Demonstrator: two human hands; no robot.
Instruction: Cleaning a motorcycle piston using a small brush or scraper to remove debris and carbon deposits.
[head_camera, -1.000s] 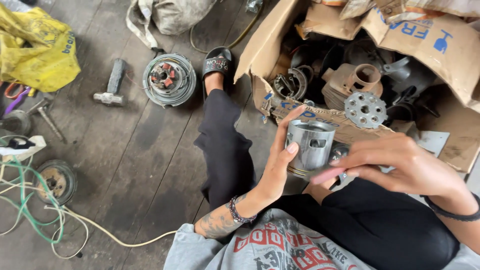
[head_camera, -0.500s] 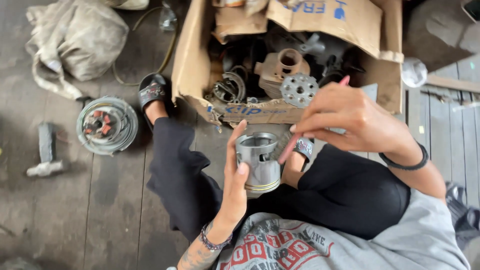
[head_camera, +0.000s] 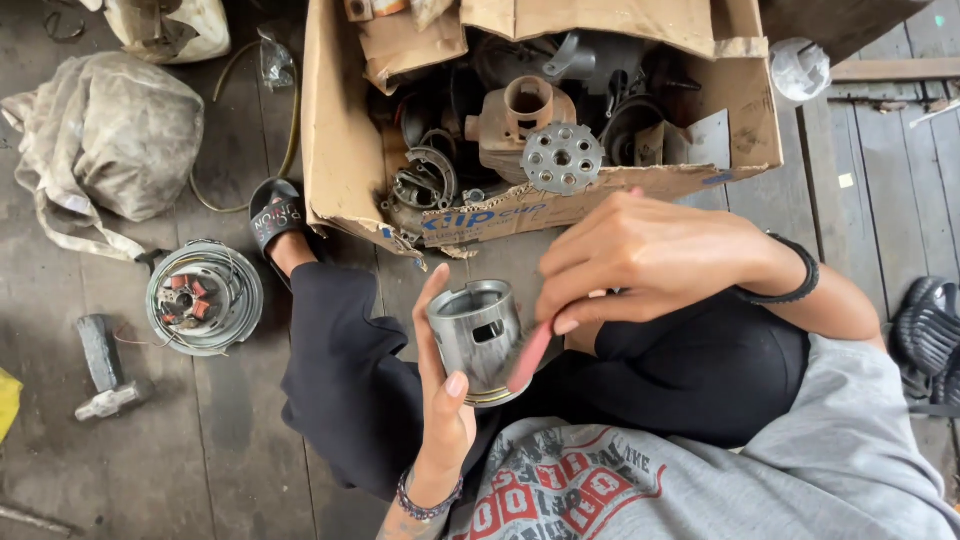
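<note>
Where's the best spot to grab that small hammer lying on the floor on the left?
Probably the hammer by its dark handle, from above. It lies flat on the floor planks with the handle pointing up-frame, the metal head at the lower end, and open space either side for fingers.

You sit on a dark, worn plank floor (head_camera: 200, 470). Grimy cloth bag (head_camera: 105, 140) at left, torn cardboard box (head_camera: 340, 150) ahead. Paler grey boards (head_camera: 900, 200) at right. Flat daylight, soft shadows.
</note>
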